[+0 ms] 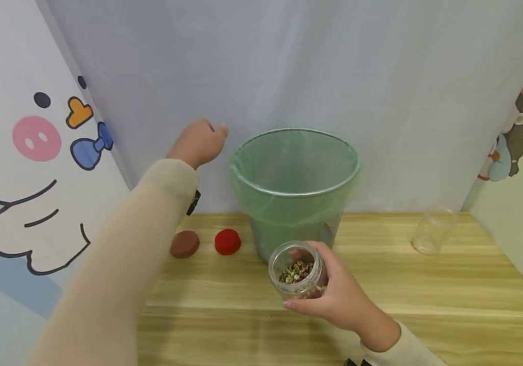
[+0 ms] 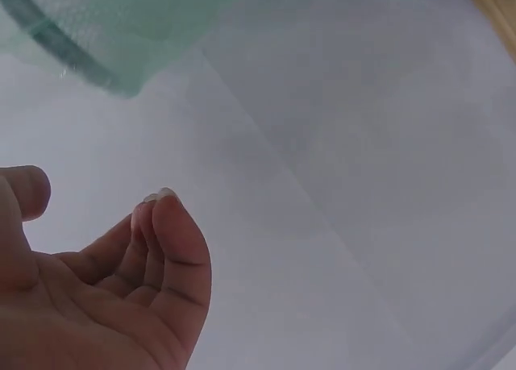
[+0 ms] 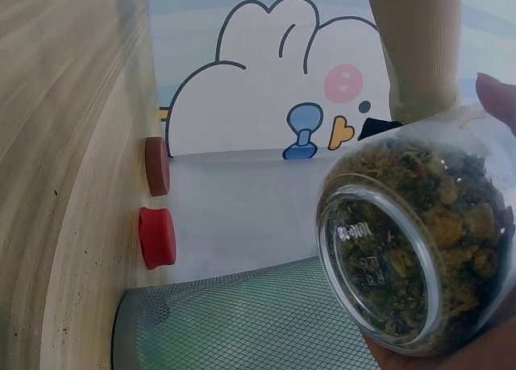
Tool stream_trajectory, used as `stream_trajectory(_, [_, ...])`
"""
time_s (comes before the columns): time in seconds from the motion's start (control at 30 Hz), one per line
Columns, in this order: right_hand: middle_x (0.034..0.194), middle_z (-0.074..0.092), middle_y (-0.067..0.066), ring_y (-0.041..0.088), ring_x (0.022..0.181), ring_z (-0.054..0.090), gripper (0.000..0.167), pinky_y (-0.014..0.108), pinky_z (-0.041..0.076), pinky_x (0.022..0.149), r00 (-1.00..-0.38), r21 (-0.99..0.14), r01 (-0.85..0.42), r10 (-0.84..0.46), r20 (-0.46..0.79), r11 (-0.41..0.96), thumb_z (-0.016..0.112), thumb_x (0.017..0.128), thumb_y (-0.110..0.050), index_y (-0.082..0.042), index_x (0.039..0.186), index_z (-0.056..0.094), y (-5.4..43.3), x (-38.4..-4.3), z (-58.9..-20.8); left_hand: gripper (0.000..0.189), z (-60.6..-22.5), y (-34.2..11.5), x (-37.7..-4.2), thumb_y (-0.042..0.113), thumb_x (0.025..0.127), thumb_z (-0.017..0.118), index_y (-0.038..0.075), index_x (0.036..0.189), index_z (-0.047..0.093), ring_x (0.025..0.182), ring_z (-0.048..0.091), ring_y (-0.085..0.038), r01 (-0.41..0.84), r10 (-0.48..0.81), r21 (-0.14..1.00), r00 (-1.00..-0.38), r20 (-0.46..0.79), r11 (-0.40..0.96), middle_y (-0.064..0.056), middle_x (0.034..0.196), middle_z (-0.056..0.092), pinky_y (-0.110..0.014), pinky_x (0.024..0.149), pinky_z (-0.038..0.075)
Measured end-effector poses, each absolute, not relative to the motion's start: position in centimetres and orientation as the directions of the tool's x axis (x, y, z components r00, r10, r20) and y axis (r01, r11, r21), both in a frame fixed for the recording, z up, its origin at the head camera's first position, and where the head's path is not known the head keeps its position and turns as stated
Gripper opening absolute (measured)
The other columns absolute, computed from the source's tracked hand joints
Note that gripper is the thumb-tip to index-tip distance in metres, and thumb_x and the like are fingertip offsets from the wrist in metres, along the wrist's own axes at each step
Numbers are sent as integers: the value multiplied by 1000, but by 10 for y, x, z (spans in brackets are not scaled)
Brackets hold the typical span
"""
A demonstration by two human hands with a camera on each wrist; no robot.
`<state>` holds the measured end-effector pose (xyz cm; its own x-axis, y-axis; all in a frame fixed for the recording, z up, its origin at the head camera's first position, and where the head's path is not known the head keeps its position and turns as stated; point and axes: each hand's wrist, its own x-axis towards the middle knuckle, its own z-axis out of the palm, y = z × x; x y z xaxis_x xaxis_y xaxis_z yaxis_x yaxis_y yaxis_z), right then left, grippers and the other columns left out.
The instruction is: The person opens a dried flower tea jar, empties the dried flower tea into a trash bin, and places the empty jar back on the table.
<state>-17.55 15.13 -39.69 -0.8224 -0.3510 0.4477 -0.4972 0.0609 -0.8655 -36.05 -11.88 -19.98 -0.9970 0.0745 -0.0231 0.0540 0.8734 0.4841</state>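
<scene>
One jar (image 3: 419,249): clear, uncapped, partly filled with dried bits (image 1: 297,273), held off the tabletop (image 1: 426,305) in front of the bin (image 3: 242,322); whether it touches the bin I cannot tell.
Right hand (image 1: 341,295): clamped round the jar, thumb on the near side, fingers on the far side.
Left hand (image 1: 201,142): raised beyond the tabletop's back-left part, left of the bin's rim; fingers loosely bent, thumb apart from them, nothing held.
Spill: the likeliest mishap, I think; with no cap on, a careless tilt of the right wrist would scatter bits on the tabletop.
Slip: the wall looks smooth, so a loosened thumb could let the jar drop.
Knock: raising the jar too little near the bin could strike its rim; the liner (image 1: 298,208) might then shift.
Sweep: the left sleeve (image 1: 119,264), if lowered, may push the lids about.
Count: one jar, one bin, one liner folded over its rim at the tabletop's back edge; two lids toward the back-left corner, the brown lid (image 1: 185,244) and, apart on its right, the red lid (image 1: 227,242); one clear tumbler (image 1: 428,239) near the back-right corner; two hands; bits too many to count.
</scene>
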Motion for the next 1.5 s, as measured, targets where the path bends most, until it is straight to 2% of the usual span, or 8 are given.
stream_trajectory(0.2, [129,59,9,23,103,63,79,31,57,77,-826,-871,-488,-354,439,59,95,72,-6,-9,137,51,152,-175,-400,66,-215,-105,-368,53,110,28,3,150,39,90,58,-29,25,80,494,-993,-90,869,-17,121,56,-46,88,48])
stream_trajectory(0.3, [128,59,10,22,102,63,79,31,57,75,-830,-874,-482,-353,433,59,95,71,-6,-9,137,51,152,-175,-400,58,-223,-98,-373,54,110,27,6,117,60,61,48,-21,4,78,489,-988,-132,872,-7,83,55,-40,72,48])
stream_trajectory(0.43, [128,60,9,21,101,63,80,30,57,73,-831,-873,-483,-349,432,70,96,71,-6,-10,137,51,153,-175,-400,55,-229,-93,-377,53,111,27,17,72,43,49,39,-17,-22,69,492,-984,-166,870,1,57,37,-38,66,46])
stream_trajectory(0.77, [129,60,8,22,102,63,82,30,57,75,-821,-859,-505,-352,449,83,96,70,-7,-7,138,50,151,-175,-398,56,-227,-81,-377,56,109,28,16,76,49,49,38,-15,-32,73,570,-984,-161,821,-1,63,44,-32,56,41])
stream_trajectory(0.87, [129,60,8,22,103,64,83,31,57,75,-820,-858,-507,-354,451,83,96,70,-7,-4,138,50,151,-176,-397,56,-226,-77,-377,53,109,25,10,93,56,72,53,-21,-19,69,549,-988,-140,835,-11,96,60,-37,72,48])
stream_trajectory(1.0, [129,60,9,23,101,64,83,31,58,73,-823,-865,-497,-357,441,77,96,70,-7,-3,139,49,151,-175,-397,48,-226,-74,-378,40,109,27,2,110,57,114,53,-30,-1,68,547,-992,-106,837,-18,138,53,-44,104,42])
stream_trajectory(1.27, [128,60,10,23,100,64,82,32,58,73,-826,-871,-486,-360,433,68,95,72,-6,-3,139,48,150,-176,-398,27,-236,-70,-382,13,99,33,11,76,48,74,52,-21,48,90,540,-995,-51,840,-11,91,54,-36,77,48])
stream_trajectory(1.5, [129,60,10,23,102,64,83,31,58,73,-834,-878,-474,-356,422,68,96,71,-7,-5,139,49,149,-175,-398,25,-234,-68,-385,8,97,28,10,78,44,92,53,-27,98,146,481,-987,-64,871,-19,110,58,-39,91,46])
